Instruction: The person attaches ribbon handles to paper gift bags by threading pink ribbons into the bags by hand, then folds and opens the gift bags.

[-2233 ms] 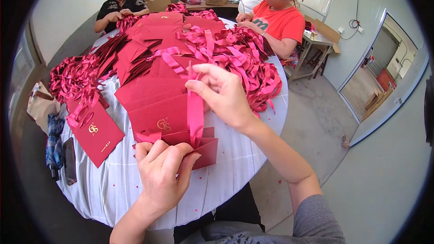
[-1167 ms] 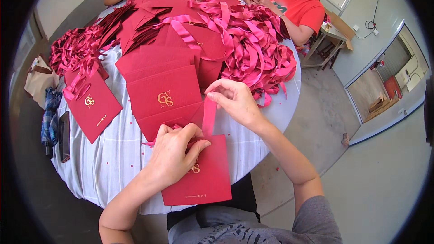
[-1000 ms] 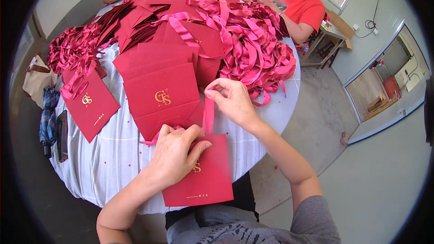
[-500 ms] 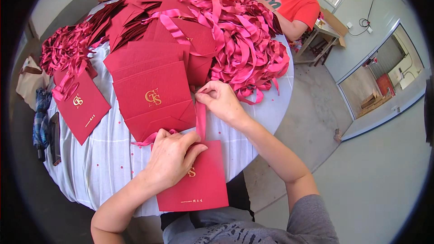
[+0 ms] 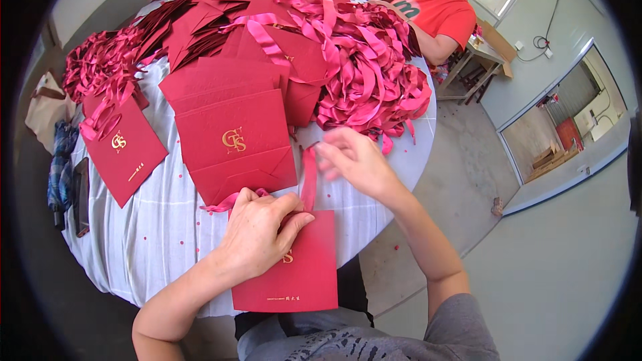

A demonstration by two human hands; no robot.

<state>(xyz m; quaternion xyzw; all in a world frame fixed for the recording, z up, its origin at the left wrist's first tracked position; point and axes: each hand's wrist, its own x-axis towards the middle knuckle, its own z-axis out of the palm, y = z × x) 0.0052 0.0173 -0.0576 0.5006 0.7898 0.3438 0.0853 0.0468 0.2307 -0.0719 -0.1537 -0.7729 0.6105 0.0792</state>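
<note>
One red bag at table edge

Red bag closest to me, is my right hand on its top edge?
No, your left hand holds the top edge of the red bag; your right hand is near a pink ribbon.

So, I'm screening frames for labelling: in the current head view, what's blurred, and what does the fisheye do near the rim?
Head view: the right hand is smeared, likely by motion, while the left hand and red paper bag look crisper; head view again: black corners, and the doorway at right looks tilted.
</note>
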